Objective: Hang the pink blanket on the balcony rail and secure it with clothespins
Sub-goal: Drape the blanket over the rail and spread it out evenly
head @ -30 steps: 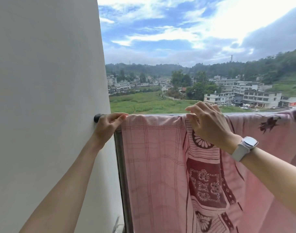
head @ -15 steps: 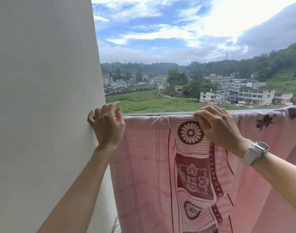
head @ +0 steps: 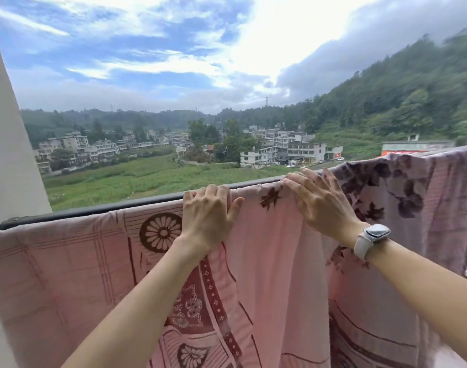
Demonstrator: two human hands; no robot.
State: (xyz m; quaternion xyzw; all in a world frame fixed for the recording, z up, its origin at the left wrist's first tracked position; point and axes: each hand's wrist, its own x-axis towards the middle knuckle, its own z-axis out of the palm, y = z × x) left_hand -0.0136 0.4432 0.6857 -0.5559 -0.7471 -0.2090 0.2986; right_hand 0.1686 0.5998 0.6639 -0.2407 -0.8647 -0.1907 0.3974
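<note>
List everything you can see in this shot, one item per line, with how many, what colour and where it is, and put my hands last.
pink blanket: one, pink with dark red flower and leaf prints, draped over the rail across the lower frame.
balcony rail: one, dark, running from the left wall up toward the right; bare at its left part.
wall: one, off-white, left edge.
watch: one, white band, on the right wrist.
clothespins: none in view.
left hand: one, fingers curled over the blanket's top edge at the rail.
right hand: one, fingers resting on the blanket at the rail.
</note>
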